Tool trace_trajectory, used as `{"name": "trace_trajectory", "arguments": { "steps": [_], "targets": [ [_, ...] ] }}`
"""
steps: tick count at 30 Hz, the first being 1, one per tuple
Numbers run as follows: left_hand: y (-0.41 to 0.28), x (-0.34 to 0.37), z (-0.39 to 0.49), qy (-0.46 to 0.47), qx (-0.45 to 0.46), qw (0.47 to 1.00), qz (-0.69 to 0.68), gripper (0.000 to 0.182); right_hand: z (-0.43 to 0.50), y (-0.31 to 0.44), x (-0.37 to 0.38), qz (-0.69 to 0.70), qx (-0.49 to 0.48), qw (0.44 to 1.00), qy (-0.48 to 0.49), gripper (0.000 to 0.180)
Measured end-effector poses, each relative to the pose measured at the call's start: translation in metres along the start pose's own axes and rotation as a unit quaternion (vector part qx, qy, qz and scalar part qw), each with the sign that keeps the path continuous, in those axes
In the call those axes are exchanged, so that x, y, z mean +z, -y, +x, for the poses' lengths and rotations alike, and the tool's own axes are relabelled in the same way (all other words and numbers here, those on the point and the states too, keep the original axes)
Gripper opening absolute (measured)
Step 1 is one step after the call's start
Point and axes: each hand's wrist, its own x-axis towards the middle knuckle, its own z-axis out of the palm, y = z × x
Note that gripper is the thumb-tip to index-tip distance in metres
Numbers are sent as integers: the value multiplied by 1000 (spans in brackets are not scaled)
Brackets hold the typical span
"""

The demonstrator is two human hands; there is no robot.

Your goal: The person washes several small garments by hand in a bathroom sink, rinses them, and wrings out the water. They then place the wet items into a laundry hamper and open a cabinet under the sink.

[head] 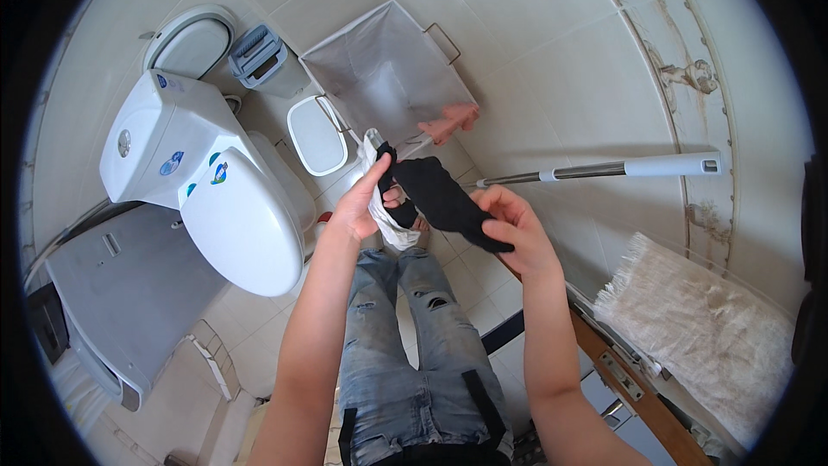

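My left hand (361, 207) grips a bunched white cloth (394, 233) together with a smaller black piece of fabric. Stretched between my two hands is a black sock (443, 194). Its lower right end is pinched between the thumb and fingers of my right hand (521, 233). Just beyond my hands stands a square laundry basket (349, 52) with a pale lining and wire handles. A pink cloth (451, 123) hangs over its near right corner. The white cloth overlaps the near side of the basket in view, and I cannot tell whether they touch.
A white toilet (242, 226) with its lid down stands at left. Beyond it are a lidded bin (317, 136) and a grey bucket (265, 65). A mop handle (601, 169) leans at right, above a fringed towel (698, 336). A wooden door edge (631, 388) is at lower right.
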Motion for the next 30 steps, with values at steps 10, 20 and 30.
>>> {"name": "trace_trajectory", "arguments": {
  "steps": [10,20,30],
  "targets": [
    [3,-11,8,-24,-30,999,-34,56,42,-3,43,-737,-170,654,27,13],
    [19,-18,14,-137,90,986,-3,20,9,-42,23,-786,-311,530,64,21],
    [-3,7,-10,22,95,994,-54,7,28,-59,-14,-168,108,970,-141,32]
  ]
}}
